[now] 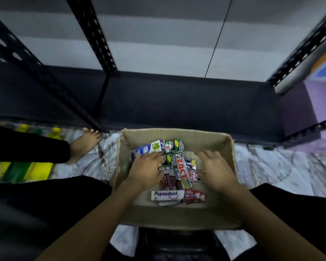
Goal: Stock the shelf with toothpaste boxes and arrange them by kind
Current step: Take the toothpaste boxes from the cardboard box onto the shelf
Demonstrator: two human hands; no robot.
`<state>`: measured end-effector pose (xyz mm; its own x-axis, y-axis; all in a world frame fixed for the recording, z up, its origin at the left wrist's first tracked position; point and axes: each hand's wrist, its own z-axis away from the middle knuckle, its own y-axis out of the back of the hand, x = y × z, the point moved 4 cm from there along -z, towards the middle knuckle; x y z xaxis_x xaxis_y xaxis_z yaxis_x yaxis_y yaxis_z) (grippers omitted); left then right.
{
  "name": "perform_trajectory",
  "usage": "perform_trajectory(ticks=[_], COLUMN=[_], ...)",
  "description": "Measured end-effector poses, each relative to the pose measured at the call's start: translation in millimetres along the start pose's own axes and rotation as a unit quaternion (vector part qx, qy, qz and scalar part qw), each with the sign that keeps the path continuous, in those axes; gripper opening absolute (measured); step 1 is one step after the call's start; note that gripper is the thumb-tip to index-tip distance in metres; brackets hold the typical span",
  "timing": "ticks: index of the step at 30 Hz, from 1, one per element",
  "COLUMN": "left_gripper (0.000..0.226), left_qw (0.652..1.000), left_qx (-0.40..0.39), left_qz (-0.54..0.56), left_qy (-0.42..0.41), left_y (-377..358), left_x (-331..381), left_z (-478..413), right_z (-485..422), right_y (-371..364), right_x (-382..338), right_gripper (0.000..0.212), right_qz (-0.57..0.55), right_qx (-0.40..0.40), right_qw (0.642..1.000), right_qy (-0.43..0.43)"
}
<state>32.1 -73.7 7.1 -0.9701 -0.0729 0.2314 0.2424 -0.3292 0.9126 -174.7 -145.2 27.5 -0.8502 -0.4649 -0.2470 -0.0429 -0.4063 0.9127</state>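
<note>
Both hands are working low inside the cardboard carton [177, 133] in the head view, at the lower centre of the frame. The left hand [145, 169] is lying on the heap with its fingers bent down onto the boxes beside the Safi box [149, 148] and a green box [174, 146]; I cannot tell whether they are closing round one. The right hand [217, 171] is hovering over the carton's right side, fingers spread and holding nothing, probably readying to part the pile.

The toothpaste boxes are lying jumbled with kinds mixed: a Zact box [183, 172] is slanting across the middle, and a Pepsodent box [167, 194] is lying flat at the near wall. Every box in view is sitting in the carton, so stocking looks barely begun. They are slim, straight-edged card sleeves with glossy print, likely light and easy to pinch. The carton is matte brown, and its rim is fraying.

The shelf [177, 98], a dark flat board between black slotted uprights [90, 32], is running across mid-frame just beyond the carton, which is sitting on the marbled floor [271, 166], probably to keep each carry short. Yellow and green bottles [36, 170] are lying at the left edge near a bare foot [85, 144].
</note>
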Motion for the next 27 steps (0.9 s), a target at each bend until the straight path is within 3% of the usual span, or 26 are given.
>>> perform_trajectory(ticks=[4,7,10,12,15,22,27], left_gripper=[0.043,0.04,0.05,0.058,0.062,0.045,0.038], left_qw=[0.996,0.989,0.98,0.973,0.967,0.962,0.933], left_qx=[-0.054,-0.115,-0.168,-0.199,-0.216,-0.159,-0.199], left_qz=[0.046,0.057,0.073,0.085,0.093,0.184,0.269], left_qy=[0.048,0.075,0.083,0.081,0.093,0.123,0.136], left_y=[-56,-90,-124,-143,-161,-166,-161], left_x=[-14,-21,-22,-19,-17,-23,-37], left_z=[-3,1,7,13,17,16,18], right_z=[6,10,15,14,3,-30,-30], right_y=[-53,-92,-117,-126,-132,-144,-160], right_x=[18,26,32,35,34,14,11], right_gripper=[0.049,0.039,0.055,0.06,0.049,0.056,0.046], right_qz=[-0.094,-0.126,-0.161,-0.171,-0.179,-0.205,-0.19], right_qx=[-0.079,-0.163,-0.221,-0.219,-0.186,-0.142,-0.153], right_qw=[0.991,0.977,0.959,0.955,0.956,0.953,0.95], right_qy=[-0.061,-0.055,-0.075,-0.101,-0.136,-0.173,-0.195])
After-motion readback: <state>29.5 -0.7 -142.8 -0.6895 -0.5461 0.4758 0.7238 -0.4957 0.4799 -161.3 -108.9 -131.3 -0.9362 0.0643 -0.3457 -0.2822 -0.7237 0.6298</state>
